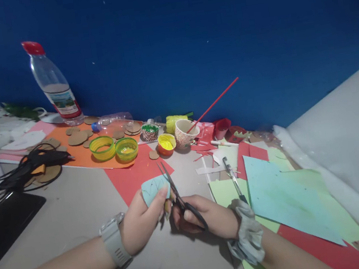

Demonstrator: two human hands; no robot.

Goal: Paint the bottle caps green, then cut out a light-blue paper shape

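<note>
- head view: left hand (pixel 141 221) has its fingers pinched on a small light blue paper piece (pixel 154 188), just in front of the red paper sheet (pixel 134 175)
- right hand (pixel 200 216) fingers are clamped through the black scissors (pixel 178 197) handles, blades slightly apart at the piece's edge, same spot by the red sheet

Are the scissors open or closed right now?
Open. The scissors in the right hand show two blades spread apart in a V, with the small light-blue paper piece held by the left hand beside them.
</note>
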